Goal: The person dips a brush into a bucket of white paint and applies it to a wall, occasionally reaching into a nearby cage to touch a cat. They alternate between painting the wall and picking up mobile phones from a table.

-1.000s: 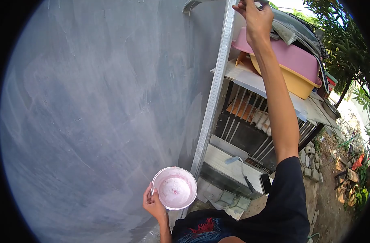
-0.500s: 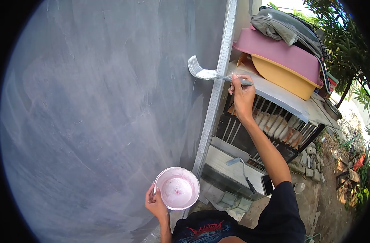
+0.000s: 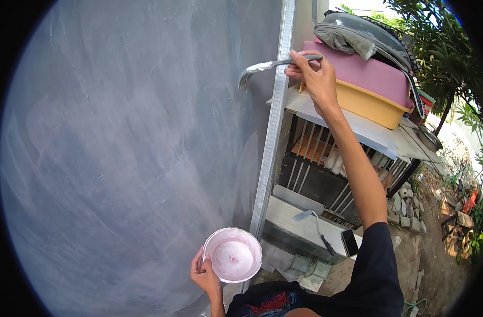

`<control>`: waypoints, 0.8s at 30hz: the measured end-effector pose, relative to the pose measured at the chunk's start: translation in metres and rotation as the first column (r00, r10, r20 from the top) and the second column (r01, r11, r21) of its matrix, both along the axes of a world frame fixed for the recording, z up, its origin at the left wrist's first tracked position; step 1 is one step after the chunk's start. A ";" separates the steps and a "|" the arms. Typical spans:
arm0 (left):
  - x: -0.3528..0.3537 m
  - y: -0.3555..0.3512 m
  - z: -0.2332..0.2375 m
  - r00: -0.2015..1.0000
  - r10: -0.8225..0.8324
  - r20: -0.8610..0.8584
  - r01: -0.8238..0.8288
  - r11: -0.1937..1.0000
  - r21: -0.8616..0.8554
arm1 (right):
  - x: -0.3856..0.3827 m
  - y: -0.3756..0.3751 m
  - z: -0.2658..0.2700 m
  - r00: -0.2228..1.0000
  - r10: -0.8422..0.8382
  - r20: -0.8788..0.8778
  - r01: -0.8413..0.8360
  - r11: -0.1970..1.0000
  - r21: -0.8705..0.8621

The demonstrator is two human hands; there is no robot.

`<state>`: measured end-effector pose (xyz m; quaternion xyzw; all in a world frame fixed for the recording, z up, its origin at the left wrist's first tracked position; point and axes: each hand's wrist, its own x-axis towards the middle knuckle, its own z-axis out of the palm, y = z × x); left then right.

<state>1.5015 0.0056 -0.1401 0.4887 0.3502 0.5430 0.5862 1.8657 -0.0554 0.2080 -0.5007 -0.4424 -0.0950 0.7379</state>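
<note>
My right hand (image 3: 315, 74) pinches the dark handle of a paintbrush (image 3: 260, 67), whose upper part is crusted with white. Its bristles bend downward against the grey painted wall (image 3: 146, 148), just left of the light metal edge strip (image 3: 273, 121). Lower down, my left hand (image 3: 205, 273) grips the rim of a round tub (image 3: 232, 255) with pinkish-white paint residue inside. The thumb is over the rim and the fingers are outside it. The tub is held close to the wall.
Right of the strip, a pink basin (image 3: 358, 68) and a yellow basin (image 3: 365, 103) are stacked above a barred cage (image 3: 326, 158). A paint roller (image 3: 318, 232) and a phone (image 3: 350, 243) lie on a lower ledge (image 3: 289, 217). Stone blocks (image 3: 405, 208) sit farther right.
My right hand and the paintbrush have moved upward, and the brush has turned so its bristles show edge-on. The tub in my left hand appears slightly lower as the view shifts.
</note>
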 end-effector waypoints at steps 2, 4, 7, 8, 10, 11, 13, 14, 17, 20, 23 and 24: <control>-0.004 -0.001 0.000 1.000 0.022 0.003 -0.022 1.000 -0.003 | 0.003 0.011 0.031 0.997 -0.004 0.076 -0.008 0.986 0.165; -0.006 -0.001 -0.002 0.999 0.037 -0.006 -0.037 0.999 -0.015 | 0.012 0.016 0.058 0.990 -0.010 0.143 -0.031 0.960 0.278; -0.010 0.002 -0.008 0.998 0.068 -0.010 -0.069 0.997 -0.022 | 0.005 0.018 0.077 0.983 -0.036 0.181 -0.053 0.885 0.463; -0.011 0.002 -0.010 0.996 0.088 0.001 -0.088 0.996 -0.013 | 0.003 0.019 0.076 0.986 -0.044 0.159 -0.049 0.840 0.540; -0.013 0.003 -0.011 0.997 0.083 -0.004 -0.083 0.997 -0.009 | 0.003 0.021 0.057 0.983 -0.086 0.160 -0.011 0.852 0.523; -0.012 0.003 -0.011 0.997 0.077 0.001 -0.077 0.997 0.002 | 0.006 0.025 0.040 0.988 -0.049 0.149 -0.027 0.883 0.469; -0.012 0.002 -0.007 0.998 0.067 -0.012 -0.067 0.998 -0.010 | 0.001 0.029 -0.004 0.997 -0.012 0.073 -0.014 0.937 0.349; -0.010 0.002 -0.005 0.998 0.056 -0.013 -0.056 0.998 -0.014 | -0.006 0.029 -0.027 0.999 -0.016 0.030 0.006 0.947 0.320; -0.004 0.003 -0.004 0.999 0.021 -0.030 -0.021 1.000 -0.012 | -0.032 0.014 -0.093 0.993 -0.009 -0.122 0.035 0.977 0.212; 0.004 0.003 -0.003 0.998 -0.048 -0.043 0.047 0.999 -0.025 | -0.061 -0.020 -0.149 0.969 0.032 -0.243 -0.012 0.996 0.084; 0.019 -0.002 0.000 0.991 -0.108 -0.080 0.102 0.993 -0.066 | -0.103 -0.076 -0.192 0.916 0.112 -0.384 -0.140 0.989 -0.047; 0.024 -0.002 -0.001 0.988 -0.126 -0.092 0.120 0.990 -0.074 | -0.118 -0.095 -0.207 0.885 0.136 -0.446 -0.188 0.979 -0.074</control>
